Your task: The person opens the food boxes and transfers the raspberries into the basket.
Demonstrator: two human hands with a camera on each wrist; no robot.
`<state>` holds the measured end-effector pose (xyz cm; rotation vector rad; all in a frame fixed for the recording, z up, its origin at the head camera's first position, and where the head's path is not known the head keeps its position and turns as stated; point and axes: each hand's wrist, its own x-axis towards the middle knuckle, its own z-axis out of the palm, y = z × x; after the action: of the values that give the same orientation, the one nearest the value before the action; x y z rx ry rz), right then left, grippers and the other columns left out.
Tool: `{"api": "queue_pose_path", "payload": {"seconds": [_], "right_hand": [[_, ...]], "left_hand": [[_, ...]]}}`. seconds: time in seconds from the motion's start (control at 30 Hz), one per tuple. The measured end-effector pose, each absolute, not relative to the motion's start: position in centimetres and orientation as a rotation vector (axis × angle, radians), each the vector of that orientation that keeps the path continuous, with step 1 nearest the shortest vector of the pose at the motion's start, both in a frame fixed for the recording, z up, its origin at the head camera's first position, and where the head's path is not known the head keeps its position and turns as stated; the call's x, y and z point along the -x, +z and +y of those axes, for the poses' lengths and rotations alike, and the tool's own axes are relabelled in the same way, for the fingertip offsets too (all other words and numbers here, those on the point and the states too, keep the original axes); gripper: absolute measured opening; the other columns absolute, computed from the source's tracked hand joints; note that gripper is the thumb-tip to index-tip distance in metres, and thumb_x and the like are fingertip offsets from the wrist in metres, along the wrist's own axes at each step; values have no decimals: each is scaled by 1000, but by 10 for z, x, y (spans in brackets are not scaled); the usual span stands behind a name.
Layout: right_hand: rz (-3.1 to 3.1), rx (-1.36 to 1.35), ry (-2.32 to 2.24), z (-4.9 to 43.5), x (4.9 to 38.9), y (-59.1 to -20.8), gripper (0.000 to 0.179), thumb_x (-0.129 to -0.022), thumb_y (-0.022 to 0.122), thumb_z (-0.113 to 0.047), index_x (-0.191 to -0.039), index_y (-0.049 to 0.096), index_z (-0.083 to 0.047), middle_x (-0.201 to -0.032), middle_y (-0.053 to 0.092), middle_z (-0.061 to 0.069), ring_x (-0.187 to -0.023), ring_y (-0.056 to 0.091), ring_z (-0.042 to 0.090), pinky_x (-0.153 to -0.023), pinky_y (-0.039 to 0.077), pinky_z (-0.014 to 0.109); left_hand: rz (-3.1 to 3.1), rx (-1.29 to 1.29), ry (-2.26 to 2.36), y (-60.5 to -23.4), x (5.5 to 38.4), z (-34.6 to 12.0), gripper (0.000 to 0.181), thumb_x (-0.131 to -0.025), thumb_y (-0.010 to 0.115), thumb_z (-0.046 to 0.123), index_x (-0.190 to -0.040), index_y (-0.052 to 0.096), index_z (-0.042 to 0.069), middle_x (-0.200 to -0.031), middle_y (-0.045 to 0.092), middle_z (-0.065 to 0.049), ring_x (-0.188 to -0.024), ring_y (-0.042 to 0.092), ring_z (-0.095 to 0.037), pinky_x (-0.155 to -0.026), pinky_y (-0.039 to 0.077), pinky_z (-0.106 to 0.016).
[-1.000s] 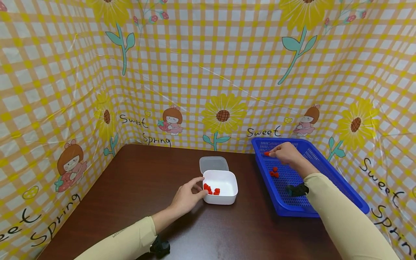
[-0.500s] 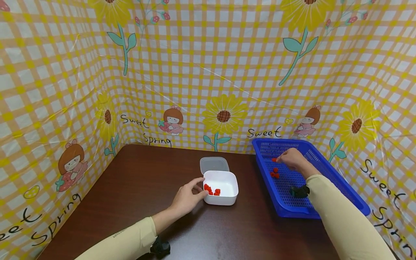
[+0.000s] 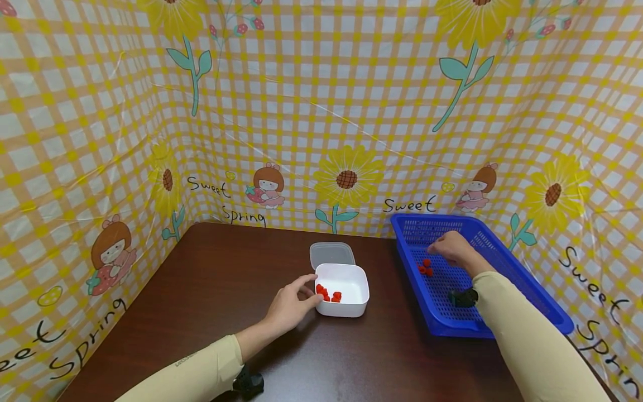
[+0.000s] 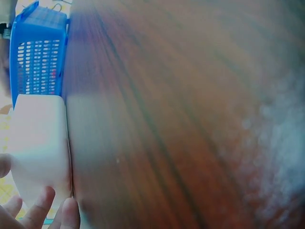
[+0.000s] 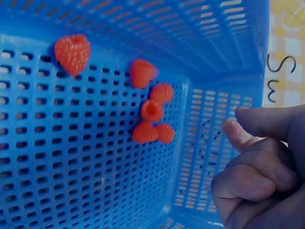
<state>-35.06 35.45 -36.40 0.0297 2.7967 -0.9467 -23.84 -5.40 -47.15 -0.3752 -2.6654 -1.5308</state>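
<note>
Checked sheet (image 3: 286,111); dark bench (image 3: 236,268) bearing perforated blue basket (image 3: 459,328), smooth white box (image 3: 346,310), translucent lid (image 3: 331,254). Left hand (image 3: 290,304) against box, fingers apart; right hand (image 3: 455,249) over basket, blocking part of it, thumb and forefinger seemingly apart. Bumpy red raspberries (image 5: 145,132): six in basket (right wrist view), more in box (head view).
</note>
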Motion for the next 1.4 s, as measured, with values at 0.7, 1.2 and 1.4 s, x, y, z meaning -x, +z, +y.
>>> {"api": "queue_pose_path", "payload": {"seconds": [0.7, 1.2, 1.4], "right_hand": [[2777, 154, -1093, 287, 326, -326, 37, -100, 60, -21, -127, 66, 4, -71, 54, -5, -44, 31, 7, -46, 33, 26], [2649, 221, -1223, 241, 311, -326, 33, -99, 63, -19, -125, 67, 1, -53, 32, -9, -45, 20, 7, -46, 25, 26], [2617, 226, -1251, 224, 308, -333, 30, -97, 65, -18, -120, 70, 1, -51, 27, -9, -44, 19, 8, -46, 24, 26]], "left_hand": [[-2676, 370, -1507, -470, 238, -54, 49, -92, 72, 35, -137, 60, 23, -94, 69, 5, -87, 61, -14, -68, 46, -32], [-2680, 382, -1516, -469, 238, -53, 49, -92, 73, 33, -138, 60, 23, -94, 69, 4, -88, 62, -14, -69, 47, -32], [-2678, 386, -1522, -469, 237, -53, 49, -92, 73, 33, -138, 60, 22, -94, 69, 4, -87, 63, -13, -69, 47, -31]]}}
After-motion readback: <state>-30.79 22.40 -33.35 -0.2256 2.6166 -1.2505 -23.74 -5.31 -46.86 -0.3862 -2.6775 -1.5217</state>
